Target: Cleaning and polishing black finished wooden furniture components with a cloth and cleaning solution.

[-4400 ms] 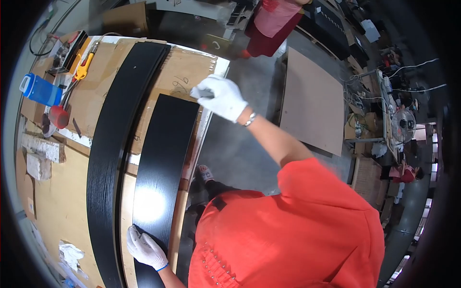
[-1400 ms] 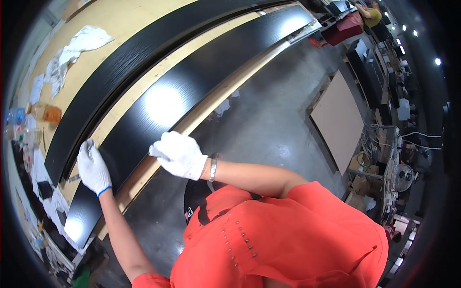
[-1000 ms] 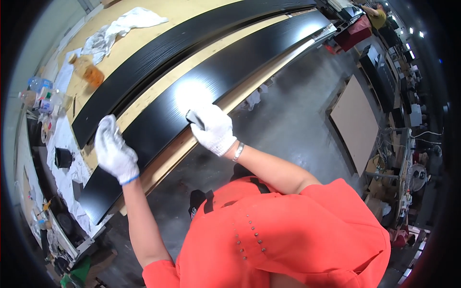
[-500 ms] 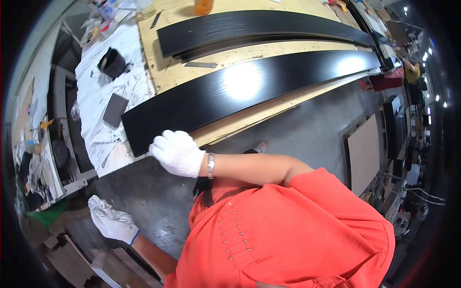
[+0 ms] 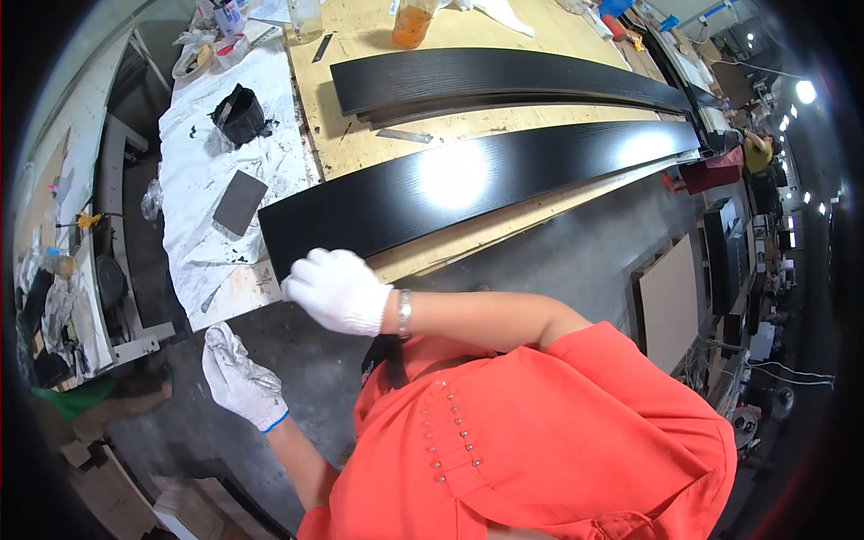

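Note:
A long black board [image 5: 378, 193] with visible wood grain lies along the near edge of the table. My right hand [image 5: 337, 292], in a white knit glove, is at the board's near left corner, its fingers curled at the edge; whatever they may hold is hidden. My left hand [image 5: 243, 382], in a white glove stained grey, is held off the table's near left side. Its fingers are pressed together, and I cannot make out anything in them. A dark grey flat block [image 5: 240, 203] lies on a stained white cloth [image 5: 193, 261] left of the board.
Behind lies a second black board [image 5: 504, 76], on top of another piece. A black-smeared pot [image 5: 238, 117] stands on the cloth. A thin metal strip [image 5: 404, 136] and a jar of orange liquid [image 5: 414, 25] are on the table. Another person [image 5: 758, 153] is far right.
My left hand has risen and come right, closer to the table. My right hand has slid left along the board's edge to its corner. The whole view has shifted slightly.

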The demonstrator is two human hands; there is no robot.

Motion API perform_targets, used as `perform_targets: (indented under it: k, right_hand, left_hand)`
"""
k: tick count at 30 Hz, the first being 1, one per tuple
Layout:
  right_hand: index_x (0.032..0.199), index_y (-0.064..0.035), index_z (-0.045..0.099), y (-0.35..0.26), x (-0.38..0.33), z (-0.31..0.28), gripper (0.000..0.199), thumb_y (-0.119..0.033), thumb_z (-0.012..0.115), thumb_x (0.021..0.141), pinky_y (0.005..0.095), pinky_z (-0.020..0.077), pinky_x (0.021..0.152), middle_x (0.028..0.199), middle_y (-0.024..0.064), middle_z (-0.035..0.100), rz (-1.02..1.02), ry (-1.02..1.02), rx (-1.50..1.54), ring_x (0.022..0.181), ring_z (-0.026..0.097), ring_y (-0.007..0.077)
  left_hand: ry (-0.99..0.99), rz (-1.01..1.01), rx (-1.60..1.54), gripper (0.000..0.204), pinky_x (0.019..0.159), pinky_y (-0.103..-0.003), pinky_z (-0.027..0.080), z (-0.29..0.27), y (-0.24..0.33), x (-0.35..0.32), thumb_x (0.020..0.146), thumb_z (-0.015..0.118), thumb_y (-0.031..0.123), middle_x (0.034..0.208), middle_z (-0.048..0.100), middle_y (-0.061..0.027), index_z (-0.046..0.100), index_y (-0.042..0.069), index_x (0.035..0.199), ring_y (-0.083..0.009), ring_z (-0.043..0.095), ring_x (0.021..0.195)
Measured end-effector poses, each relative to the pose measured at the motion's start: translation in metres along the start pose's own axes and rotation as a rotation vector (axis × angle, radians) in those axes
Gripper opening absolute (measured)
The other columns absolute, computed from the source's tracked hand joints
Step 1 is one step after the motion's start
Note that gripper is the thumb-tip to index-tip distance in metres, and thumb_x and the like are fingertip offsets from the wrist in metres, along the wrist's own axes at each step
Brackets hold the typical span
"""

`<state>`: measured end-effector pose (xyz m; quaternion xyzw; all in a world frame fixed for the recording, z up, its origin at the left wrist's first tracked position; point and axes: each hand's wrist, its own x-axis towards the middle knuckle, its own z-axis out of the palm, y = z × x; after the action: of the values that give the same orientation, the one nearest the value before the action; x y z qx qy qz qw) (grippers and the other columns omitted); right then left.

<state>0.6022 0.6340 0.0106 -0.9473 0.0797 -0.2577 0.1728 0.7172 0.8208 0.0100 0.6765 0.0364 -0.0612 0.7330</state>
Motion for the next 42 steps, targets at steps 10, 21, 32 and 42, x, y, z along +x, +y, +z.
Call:
perform_targets:
  k: [10,21,32,42]
  right_hand:
    - [0.097,-0.0027,0.072,0.124,-0.037,-0.069,0.018,-0.013,0.074,0.082,0.0328,0.0534,0.083,0.093,0.0083,0.069,0.902,0.415,0.829,0.089,0.066,0.0184]
    - [0.099,-0.0012,0.074,0.127,-0.042,-0.067,0.019,-0.014,0.073,0.085,0.0308,0.0531,0.080,0.092,0.0068,0.071,0.817,0.390,0.754,0.086,0.066,0.0140]
    - [0.094,-0.0011,0.072,0.124,-0.038,-0.068,0.019,-0.016,0.077,0.082,0.0298,0.0532,0.079,0.087,0.0061,0.069,0.852,0.382,0.713,0.083,0.065,0.0124]
    - [0.089,-0.0017,0.071,0.124,-0.032,-0.060,0.020,-0.021,0.075,0.085,0.0350,0.0538,0.072,0.085,0.0121,0.069,0.812,0.391,0.602,0.077,0.067,0.0208]
  left_hand:
    - [-0.751,0.651,0.560,0.026,0.094,-0.039,0.052,0.127,0.031,-0.023,0.093,0.069,0.014,0.115,0.071,-0.0110,0.071,0.006,0.118,-0.0267,0.068,0.104]
    - [-0.534,0.332,0.736,0.026,0.091,-0.038,0.052,0.080,0.003,0.069,0.091,0.071,0.016,0.100,0.073,-0.0169,0.073,0.001,0.113,-0.0292,0.069,0.095]
    - [-0.652,0.484,0.927,0.027,0.082,-0.040,0.052,0.093,0.006,0.031,0.081,0.075,0.016,0.090,0.070,-0.0169,0.067,-0.001,0.100,-0.0270,0.069,0.086]
    - [-0.676,0.358,0.866,0.029,0.084,-0.038,0.052,0.084,-0.010,0.047,0.085,0.071,0.012,0.096,0.071,-0.0171,0.068,-0.004,0.109,-0.0256,0.068,0.090]
